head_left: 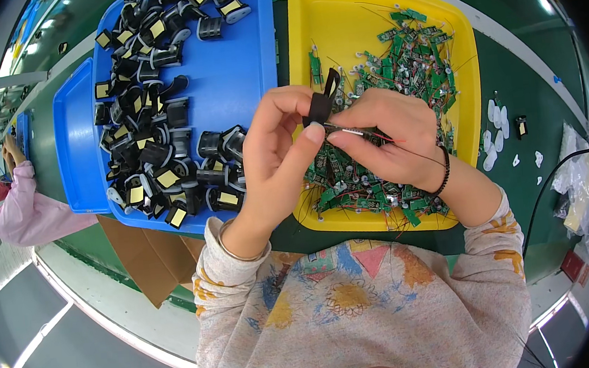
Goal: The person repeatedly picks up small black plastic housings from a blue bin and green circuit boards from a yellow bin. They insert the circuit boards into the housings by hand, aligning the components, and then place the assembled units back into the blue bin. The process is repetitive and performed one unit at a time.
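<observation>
Between thumb and fingers, my left hand (277, 139) grips a black plastic housing (319, 108) with an open loop-like end at its top. My right hand (394, 130) is closed in a pinch against the housing's lower right side. It holds a slim wired piece (352, 132) with a bright edge, and thin red and dark wires trail from it. My fingers cover most of this piece, so its full shape is hidden. Both hands are over the left part of a yellow tray (300, 34) holding many green circuit boards (404, 67) with wires.
To the left, a blue tray (239, 54) holds many black housings with yellowish pads. White oval pieces (497, 118), a single black part (521, 126) and clear plastic bags (578, 185) lie on the right. A cardboard box (149, 258) stands below the blue tray. Another person (34, 205) sits far left.
</observation>
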`<state>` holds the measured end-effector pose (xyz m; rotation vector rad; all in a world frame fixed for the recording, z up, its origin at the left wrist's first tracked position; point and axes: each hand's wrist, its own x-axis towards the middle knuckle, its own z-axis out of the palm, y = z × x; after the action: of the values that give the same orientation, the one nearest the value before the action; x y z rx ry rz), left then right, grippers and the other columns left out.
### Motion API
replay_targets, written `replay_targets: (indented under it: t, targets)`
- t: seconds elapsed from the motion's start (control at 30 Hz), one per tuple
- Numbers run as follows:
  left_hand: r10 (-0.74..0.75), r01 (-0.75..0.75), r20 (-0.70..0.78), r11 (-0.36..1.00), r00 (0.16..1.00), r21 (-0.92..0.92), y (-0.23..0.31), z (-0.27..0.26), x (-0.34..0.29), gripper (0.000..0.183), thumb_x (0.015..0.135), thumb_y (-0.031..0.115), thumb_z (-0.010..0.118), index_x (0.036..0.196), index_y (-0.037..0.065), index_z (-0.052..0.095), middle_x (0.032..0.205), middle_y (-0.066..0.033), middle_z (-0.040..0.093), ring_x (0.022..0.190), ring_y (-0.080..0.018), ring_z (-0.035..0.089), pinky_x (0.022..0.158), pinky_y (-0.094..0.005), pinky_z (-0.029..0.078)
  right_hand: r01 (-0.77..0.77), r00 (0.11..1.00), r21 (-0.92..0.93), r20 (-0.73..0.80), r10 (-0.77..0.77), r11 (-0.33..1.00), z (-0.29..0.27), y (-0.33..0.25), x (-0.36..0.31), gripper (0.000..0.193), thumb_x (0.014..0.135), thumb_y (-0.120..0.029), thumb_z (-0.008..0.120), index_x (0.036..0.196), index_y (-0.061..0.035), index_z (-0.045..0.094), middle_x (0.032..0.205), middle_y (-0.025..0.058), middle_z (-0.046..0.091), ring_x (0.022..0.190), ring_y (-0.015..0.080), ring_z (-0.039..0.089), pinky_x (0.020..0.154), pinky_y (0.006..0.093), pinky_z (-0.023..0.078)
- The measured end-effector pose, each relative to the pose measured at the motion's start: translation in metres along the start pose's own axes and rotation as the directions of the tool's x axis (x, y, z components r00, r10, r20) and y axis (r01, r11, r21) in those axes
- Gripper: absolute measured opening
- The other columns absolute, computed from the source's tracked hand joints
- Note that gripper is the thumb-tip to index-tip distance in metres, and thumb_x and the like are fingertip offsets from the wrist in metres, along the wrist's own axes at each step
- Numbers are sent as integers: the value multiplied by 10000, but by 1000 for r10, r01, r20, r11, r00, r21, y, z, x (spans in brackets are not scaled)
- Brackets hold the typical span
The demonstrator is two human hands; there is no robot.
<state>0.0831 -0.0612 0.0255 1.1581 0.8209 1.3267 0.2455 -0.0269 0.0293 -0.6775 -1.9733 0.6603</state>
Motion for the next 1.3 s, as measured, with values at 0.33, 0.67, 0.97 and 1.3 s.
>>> replay_targets:
  t: [0.33, 0.67, 0.97, 1.3]
  targets:
    - [2, -2, -17, 1000, 1000, 18, -1, 1, 0, 229, 754, -23, 609, 939, 0, 475, 1129, -118, 465, 1026, -158, 481, 899, -298, 388, -302, 950, 414, 55, 308, 859, 0, 3, -2, 132, 783, -70, 616, 883, 4, 571, 802, 73, 584, 668, 150, 576, 585, 222, 486]
    - [-118, 127, -65, 981, 991, 150, 3, -4, 1, 319, 603, -69, 710, 747, 35, 445, 1120, -176, 492, 1019, -213, 522, 885, -321, 409, -315, 940, 323, 239, 245, 892, -2, 6, 0, 115, 834, -157, 552, 835, -43, 554, 738, 70, 541, 680, 217, 537, 618, 282, 416]
    - [70, -44, -77, 951, 995, 306, 4, -5, 1, 268, 603, -105, 703, 645, 5, 462, 983, -127, 468, 999, -241, 553, 801, -300, 465, -170, 966, 183, 226, 127, 968, -1, 8, 1, 148, 792, -193, 592, 826, -50, 574, 759, 69, 551, 694, 237, 526, 623, 305, 412]
    - [-116, 148, -125, 947, 985, 284, 3, -4, 3, 210, 633, -54, 699, 717, -10, 511, 1082, -133, 476, 923, -174, 564, 681, -254, 503, -309, 926, 159, 274, 259, 938, -14, 8, 2, 156, 740, -129, 656, 874, -55, 625, 827, 44, 579, 673, 140, 525, 546, 239, 394]
